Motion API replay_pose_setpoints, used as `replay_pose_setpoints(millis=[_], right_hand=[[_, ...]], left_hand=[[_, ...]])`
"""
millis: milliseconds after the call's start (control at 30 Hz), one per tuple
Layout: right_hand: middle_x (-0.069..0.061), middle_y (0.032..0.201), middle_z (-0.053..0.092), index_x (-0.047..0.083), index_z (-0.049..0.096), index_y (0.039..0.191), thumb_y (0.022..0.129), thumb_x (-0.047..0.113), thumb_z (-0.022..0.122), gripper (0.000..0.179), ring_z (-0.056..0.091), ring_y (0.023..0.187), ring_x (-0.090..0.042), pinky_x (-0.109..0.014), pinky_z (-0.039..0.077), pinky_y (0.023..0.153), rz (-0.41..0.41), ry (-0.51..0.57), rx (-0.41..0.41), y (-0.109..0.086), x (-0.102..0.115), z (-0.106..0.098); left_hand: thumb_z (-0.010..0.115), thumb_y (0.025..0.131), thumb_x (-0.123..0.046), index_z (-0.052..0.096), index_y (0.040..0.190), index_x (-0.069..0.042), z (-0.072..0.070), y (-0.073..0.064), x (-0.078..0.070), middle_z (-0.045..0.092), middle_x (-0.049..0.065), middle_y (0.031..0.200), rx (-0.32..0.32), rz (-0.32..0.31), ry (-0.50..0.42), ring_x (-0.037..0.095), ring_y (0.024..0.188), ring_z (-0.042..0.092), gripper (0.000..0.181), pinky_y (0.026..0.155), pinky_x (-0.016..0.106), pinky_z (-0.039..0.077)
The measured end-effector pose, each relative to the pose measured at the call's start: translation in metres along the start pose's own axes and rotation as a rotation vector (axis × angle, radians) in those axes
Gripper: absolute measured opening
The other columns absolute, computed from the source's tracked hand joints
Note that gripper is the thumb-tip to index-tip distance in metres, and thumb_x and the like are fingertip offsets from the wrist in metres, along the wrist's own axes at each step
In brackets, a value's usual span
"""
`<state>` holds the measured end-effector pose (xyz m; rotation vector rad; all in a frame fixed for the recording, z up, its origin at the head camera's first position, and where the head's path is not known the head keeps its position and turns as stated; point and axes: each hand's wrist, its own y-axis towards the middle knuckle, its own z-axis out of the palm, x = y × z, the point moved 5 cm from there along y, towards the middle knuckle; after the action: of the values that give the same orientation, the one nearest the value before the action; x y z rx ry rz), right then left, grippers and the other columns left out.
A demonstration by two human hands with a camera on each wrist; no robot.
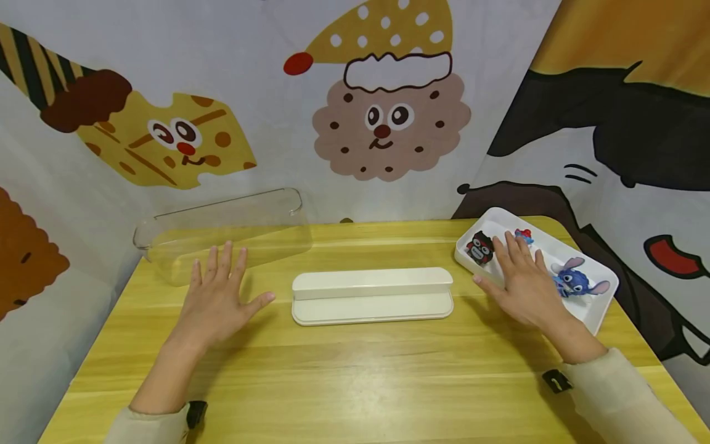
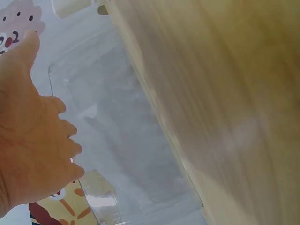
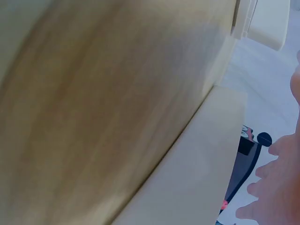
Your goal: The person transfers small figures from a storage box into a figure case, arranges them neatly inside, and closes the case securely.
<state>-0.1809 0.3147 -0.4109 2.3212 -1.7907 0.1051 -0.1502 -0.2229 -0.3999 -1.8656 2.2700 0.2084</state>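
My left hand [image 1: 216,308] is spread flat with straight fingers, just in front of a clear plastic bin [image 1: 238,228] at the back left; it holds nothing. In the left wrist view the bin [image 2: 117,117] lies beyond the fingertips. My right hand [image 1: 524,283] is spread over a white tray [image 1: 596,317], fingers straight and gripping nothing. The tray holds an owl-like dark figure [image 1: 479,248], a small red and blue figure [image 1: 524,235] partly hidden by fingers, and a blue big-eared figure [image 1: 574,280]. Between the hands sits a cream ledged base [image 1: 371,308].
The wooden table [image 1: 355,382] carries these things. Behind it hangs a white cloth [image 1: 266,80] with cartoon prints, which also runs along both sides. The bin and tray stand near the table's back edge.
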Motion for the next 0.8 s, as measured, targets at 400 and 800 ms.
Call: replay_pose_setpoints(millis=[400,800], right_hand=[[-0.035,0.167,0.017,-0.004,0.023,0.163,0.102,0.06,0.055,0.094,0.019,0.152,-0.056,-0.077,0.016,0.119,0.027,0.003,0.013,0.008,-0.001,-0.011],[-0.033,0.166,0.024,-0.002,0.022,0.165,0.101,0.058,0.06,0.095,0.035,0.142,-0.06,-0.073,0.033,0.113,0.064,0.026,0.012,0.019,-0.001,-0.019]], left_hand=[[0.056,0.095,-0.074,0.009,0.168,-0.006,-0.007,0.0,-0.019,-0.01,0.019,0.173,-0.078,0.085,-0.035,0.042,0.158,-0.013,0.11,0.124,0.066,-0.011],[0.062,0.083,-0.085,0.014,0.168,-0.008,-0.001,0.004,-0.033,0.008,0.024,0.173,-0.103,0.154,-0.038,0.048,0.157,0.01,0.125,0.126,0.066,0.013]])
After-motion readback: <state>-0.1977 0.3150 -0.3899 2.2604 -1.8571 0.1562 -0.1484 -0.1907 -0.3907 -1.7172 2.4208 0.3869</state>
